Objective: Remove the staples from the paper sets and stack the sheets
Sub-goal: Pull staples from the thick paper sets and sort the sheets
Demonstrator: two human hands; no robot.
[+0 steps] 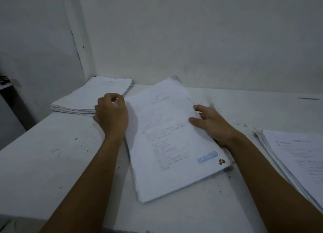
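A person's two bare hands work at a set of papers point(167, 138) lying slantwise in the middle of a white, speckled table point(52, 162) set against a pale wall point(192, 31). The top sheet carries faint lines of writing, a blue stamp point(207, 157) reading "REJECTED" near its lower right corner, and, just beside the stamp, a small cluster of rusty-looking staples point(222, 161) at that corner. The right hand point(212, 124) lies against the right edge of the set, thumb resting on the top sheet and fingers curled round the edge, gripping the sheets. The left hand point(111, 114) sits at the set's upper left edge, between it and a second stack of sheets point(94, 94) lying flat in the far left corner of the table; its fingers are curled with thumb and forefinger drawn together, but whether they pinch a sheet's edge, a staple or nothing cannot be told from this angle. A third pile of paper point(293, 155), its edges fanned loosely, rests at the right side of the table, well apart from the middle set and partly cut off by the frame. A dark streak point(308, 98) marks the table's far right surface, and a dark piece of furniture point(10, 96) stands beyond the table's left edge.
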